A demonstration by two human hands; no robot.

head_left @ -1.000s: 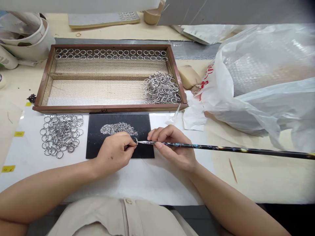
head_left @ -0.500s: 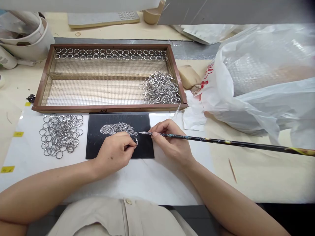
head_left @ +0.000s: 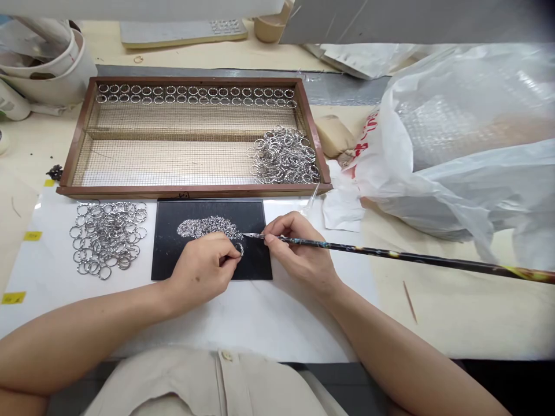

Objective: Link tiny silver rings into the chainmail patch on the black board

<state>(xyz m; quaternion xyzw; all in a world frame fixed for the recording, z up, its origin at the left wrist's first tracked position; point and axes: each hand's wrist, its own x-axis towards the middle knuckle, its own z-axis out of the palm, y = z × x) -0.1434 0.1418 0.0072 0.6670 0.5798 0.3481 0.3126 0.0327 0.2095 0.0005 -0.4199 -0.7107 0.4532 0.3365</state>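
While our left hand (head_left: 203,266) pinches a ring (head_left: 241,249) mid-frame, we should steady the pointed tool (head_left: 399,255) — right hand (head_left: 303,259) gripping near its tip.

One second ago, the tip of the patterned pen (head_left: 390,254) was at the ring (head_left: 241,249). Now this tip has moved away to the far side, beside the pile of tiny shiny pieces (head_left: 208,226), and the right hand (head_left: 303,251) has shifted slightly farther too.
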